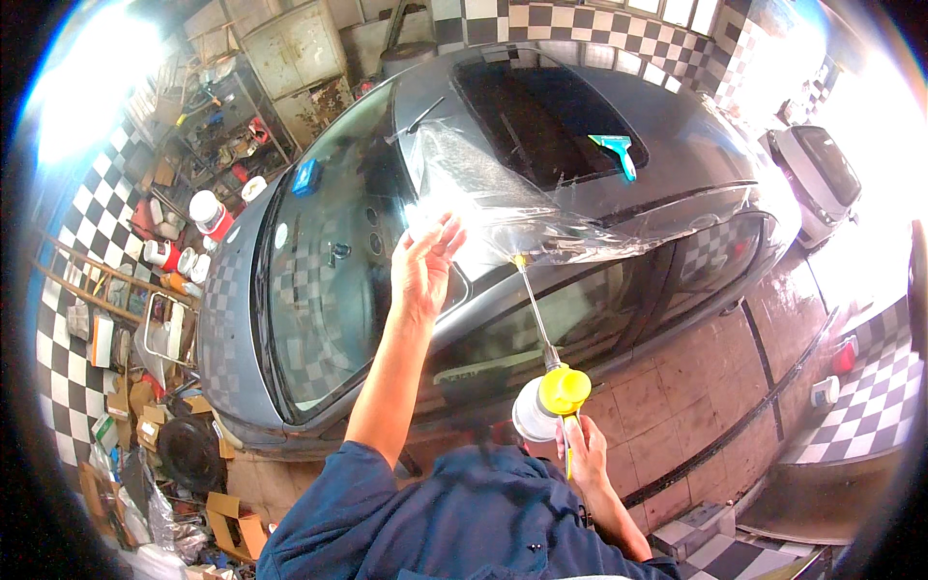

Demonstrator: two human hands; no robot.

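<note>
A clear plastic film [464, 169] lies loosely over the front of a dark grey car's roof [691, 150], wrinkled and hanging along the side edge. My left hand [423, 266] is raised by the windshield corner, its fingers closed on the film's edge. Low in front of me, my right hand [585, 449] grips a pump sprayer [541, 406] with a white tank, yellow head and long metal wand. The wand's yellow nozzle [522, 260] points up at the film's lower edge. A teal squeegee [619, 155] rests on the dark roof glass.
A blue block-like thing [306, 178] sits on the windshield [333, 280]. At the left are white buckets [206, 209], a black tyre [190, 454] and cardboard boxes [235, 524]. Another car [818, 184] stands at the far right. Tiled floor [677, 416] runs alongside the grey car.
</note>
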